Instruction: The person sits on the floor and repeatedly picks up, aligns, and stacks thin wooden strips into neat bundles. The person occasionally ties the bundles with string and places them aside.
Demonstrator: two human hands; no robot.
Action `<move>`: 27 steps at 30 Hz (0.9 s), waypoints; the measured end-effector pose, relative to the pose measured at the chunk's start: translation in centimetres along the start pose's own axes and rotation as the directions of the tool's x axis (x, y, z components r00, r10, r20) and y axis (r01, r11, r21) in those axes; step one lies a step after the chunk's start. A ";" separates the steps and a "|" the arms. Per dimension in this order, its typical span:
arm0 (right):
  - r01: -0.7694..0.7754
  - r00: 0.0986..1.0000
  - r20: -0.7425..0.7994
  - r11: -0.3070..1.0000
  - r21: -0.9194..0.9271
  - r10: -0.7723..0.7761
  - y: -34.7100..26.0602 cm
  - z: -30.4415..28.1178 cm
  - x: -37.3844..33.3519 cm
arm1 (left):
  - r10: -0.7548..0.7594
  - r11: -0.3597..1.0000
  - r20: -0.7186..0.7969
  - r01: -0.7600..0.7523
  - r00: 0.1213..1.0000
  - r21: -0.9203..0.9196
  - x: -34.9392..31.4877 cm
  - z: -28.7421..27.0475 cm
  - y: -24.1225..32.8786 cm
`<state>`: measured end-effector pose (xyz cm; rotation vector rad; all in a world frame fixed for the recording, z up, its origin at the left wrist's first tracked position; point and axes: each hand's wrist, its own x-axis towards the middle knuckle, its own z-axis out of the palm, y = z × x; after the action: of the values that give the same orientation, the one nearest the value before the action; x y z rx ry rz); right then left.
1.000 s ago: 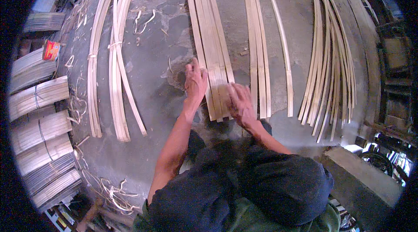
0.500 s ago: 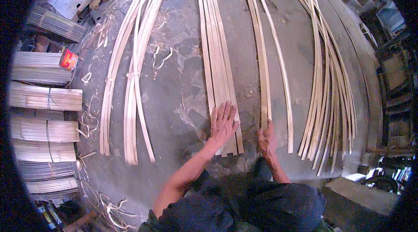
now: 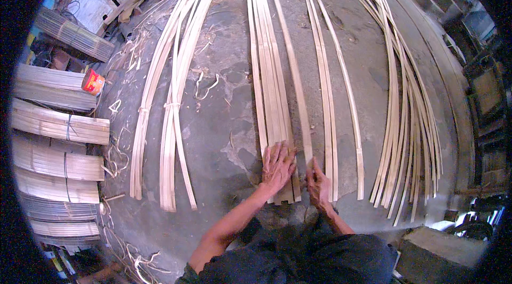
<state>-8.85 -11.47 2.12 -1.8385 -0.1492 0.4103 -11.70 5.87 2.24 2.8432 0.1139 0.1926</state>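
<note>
My left hand [image 3: 278,168] lies flat with fingers stretched over the near ends of a row of pale wooden strips [image 3: 271,87], likely split bamboo, set side by side. Just right of it, my right hand [image 3: 319,187] pinches the near end of a single strip [image 3: 297,87]. That strip runs away from me along the row, with a narrow gap between them. Beyond my right hand lie a close pair of strips [image 3: 322,71] and one thin strip [image 3: 343,71]. The row's ends partly show below my left palm.
Tied strip bundles [image 3: 176,97] lie on the floor to the left; a loose fanned bunch [image 3: 404,113] lies right. Stacked slat bundles [image 3: 58,119] and a red tin [image 3: 93,82] line the left edge. Shavings [image 3: 144,268] litter the floor. A block-like box [image 3: 442,246] stands near right.
My right hand has moved left from the pair of strips and now holds a single strip between the pair and the row. My left hand stays flat on the row. The view has shifted slightly.
</note>
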 end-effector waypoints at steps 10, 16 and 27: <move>-0.023 0.995 0.093 0.992 -0.127 0.035 -3.2 2.8 -0.9 | 0.033 0.994 0.091 -0.043 0.995 0.105 -1.5 -1.8 -2.0; -0.010 1.000 0.019 0.998 0.058 0.008 -3.4 3.9 -1.4 | 0.005 0.993 0.115 -0.018 0.993 0.114 -1.7 -1.7 -2.3; -0.007 0.997 0.073 0.987 -0.160 0.019 -3.8 3.1 -1.6 | -0.065 0.984 0.019 0.067 0.998 -0.165 -1.9 -1.7 -2.9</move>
<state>-11.05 -8.03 5.28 -1.9835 -0.2270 0.4883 -13.99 8.91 2.75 2.6704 0.1800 0.1605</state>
